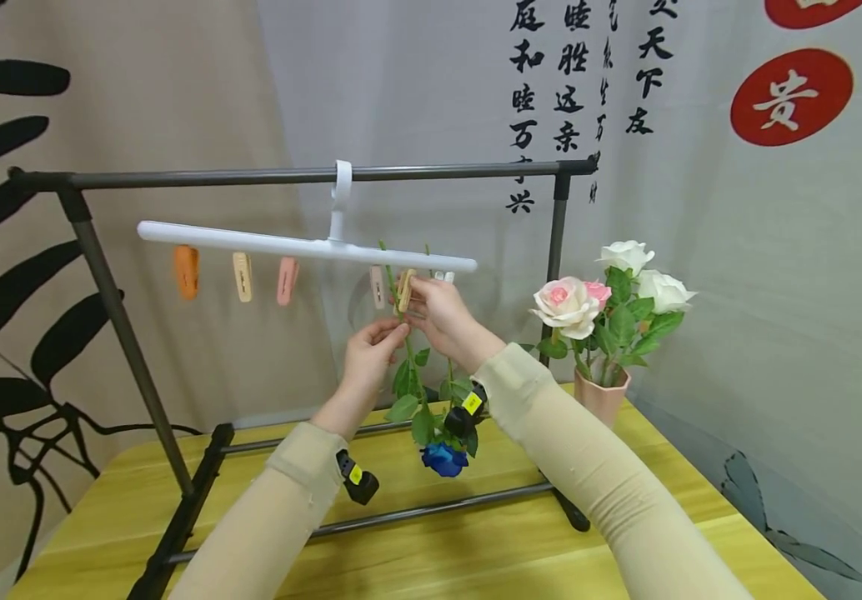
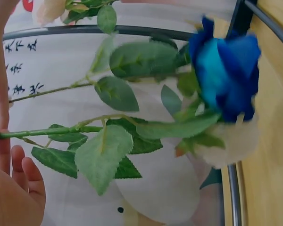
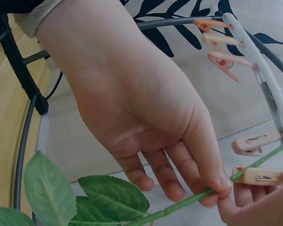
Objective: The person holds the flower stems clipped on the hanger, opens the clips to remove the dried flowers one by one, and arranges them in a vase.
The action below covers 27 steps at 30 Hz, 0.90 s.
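My left hand (image 1: 371,354) pinches the green stem (image 3: 191,200) of a flower hanging head-down, between thumb and fingertips. The stem leads down past leaves toward a blue rose (image 1: 443,459). Just above, my right hand (image 1: 446,312) grips a yellow clothespin (image 1: 404,292) below the white hanger bar (image 1: 251,240). The stem's upper end passes beside this clothespin to the bar. Behind it hangs a second, thinner stem (image 2: 52,92). In the left wrist view a pale flower (image 2: 231,143) is partly hidden behind the blue rose.
Orange (image 1: 187,272), cream (image 1: 243,277) and pink (image 1: 288,280) clothespins hang at the bar's left; a greyish-pink clothespin (image 1: 378,287) is close to my hands. A dark metal rack (image 1: 213,177) holds the hanger over the wooden table (image 1: 513,550). Potted roses (image 1: 602,396) stand right.
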### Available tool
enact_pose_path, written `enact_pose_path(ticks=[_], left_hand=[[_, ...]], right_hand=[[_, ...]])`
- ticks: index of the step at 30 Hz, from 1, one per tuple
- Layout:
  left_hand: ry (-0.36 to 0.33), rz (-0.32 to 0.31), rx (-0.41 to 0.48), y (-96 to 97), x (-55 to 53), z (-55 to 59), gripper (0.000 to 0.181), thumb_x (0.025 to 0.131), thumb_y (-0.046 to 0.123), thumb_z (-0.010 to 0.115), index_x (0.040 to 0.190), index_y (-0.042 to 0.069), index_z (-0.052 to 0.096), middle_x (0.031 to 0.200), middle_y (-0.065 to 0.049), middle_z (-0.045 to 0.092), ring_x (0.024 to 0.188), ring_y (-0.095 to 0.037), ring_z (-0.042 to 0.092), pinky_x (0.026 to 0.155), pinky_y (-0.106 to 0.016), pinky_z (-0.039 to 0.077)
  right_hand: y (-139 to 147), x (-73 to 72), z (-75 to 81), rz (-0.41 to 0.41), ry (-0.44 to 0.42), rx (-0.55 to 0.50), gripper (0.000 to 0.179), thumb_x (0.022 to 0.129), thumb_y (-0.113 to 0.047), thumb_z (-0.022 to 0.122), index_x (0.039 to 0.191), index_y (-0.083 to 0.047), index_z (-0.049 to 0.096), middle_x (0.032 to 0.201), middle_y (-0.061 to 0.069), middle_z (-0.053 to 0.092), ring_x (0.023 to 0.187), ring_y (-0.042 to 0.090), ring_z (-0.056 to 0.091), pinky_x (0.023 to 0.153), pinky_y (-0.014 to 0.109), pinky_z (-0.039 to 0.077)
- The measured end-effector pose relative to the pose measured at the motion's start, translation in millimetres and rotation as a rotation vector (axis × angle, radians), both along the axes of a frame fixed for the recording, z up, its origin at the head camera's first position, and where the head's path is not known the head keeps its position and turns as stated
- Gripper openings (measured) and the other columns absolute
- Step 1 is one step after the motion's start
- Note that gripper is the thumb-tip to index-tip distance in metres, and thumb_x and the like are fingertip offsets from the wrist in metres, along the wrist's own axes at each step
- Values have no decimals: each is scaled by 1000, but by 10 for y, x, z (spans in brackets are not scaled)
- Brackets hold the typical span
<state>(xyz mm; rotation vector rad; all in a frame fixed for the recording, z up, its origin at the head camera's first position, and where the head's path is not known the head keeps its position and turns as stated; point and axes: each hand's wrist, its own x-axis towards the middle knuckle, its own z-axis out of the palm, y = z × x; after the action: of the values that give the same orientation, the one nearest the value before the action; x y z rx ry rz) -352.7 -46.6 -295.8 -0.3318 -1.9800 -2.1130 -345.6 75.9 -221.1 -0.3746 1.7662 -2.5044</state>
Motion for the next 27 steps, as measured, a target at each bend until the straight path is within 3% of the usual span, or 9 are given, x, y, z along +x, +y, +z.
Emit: enact_pose_path(ticks=[3, 12, 16, 21, 27], left_hand=[[18, 4, -11, 4, 5, -4, 27, 94, 20, 67, 116, 3, 67, 99, -1, 71, 90, -23, 59, 65, -25, 46], [22, -59, -9, 36, 67, -26, 23, 94, 20, 67, 109, 2, 66, 95, -3, 69, 75, -12, 58, 61, -26, 48], [4, -53, -36, 13, 108, -116, 21, 93, 17, 67, 106, 0, 67, 94, -7, 70, 74, -12, 59, 61, -27, 49], [-23, -54, -80, -48, 156, -277, 23, 93, 18, 68, 106, -1, 68, 101, -13, 71, 74, -12, 60, 63, -30, 51], [-21, -57, -74, -115, 226, -330, 20, 92, 19, 69, 104, 2, 70, 96, -4, 72, 73, -13, 61, 63, -29, 51]], right_hand=[[0, -5, -7, -6, -5, -10, 40, 107, -20, 39, 140, 1, 46, 139, 19, 49, 125, 31, 50, 109, 44, 33], [49, -3, -6, -21, -53, -58, 39, 106, -21, 42, 139, -1, 49, 131, 14, 54, 108, 24, 57, 101, 41, 39], [65, -3, -8, -24, -46, -70, 40, 106, -21, 41, 140, 0, 46, 124, 10, 56, 114, 27, 55, 102, 41, 39], [74, -16, -28, 6, -33, -55, 41, 106, -21, 41, 141, 1, 45, 128, 10, 54, 117, 29, 55, 105, 43, 38], [110, -4, -1, 45, 6, -7, 40, 107, -23, 39, 139, 0, 46, 142, 19, 45, 106, 24, 58, 108, 46, 34]])
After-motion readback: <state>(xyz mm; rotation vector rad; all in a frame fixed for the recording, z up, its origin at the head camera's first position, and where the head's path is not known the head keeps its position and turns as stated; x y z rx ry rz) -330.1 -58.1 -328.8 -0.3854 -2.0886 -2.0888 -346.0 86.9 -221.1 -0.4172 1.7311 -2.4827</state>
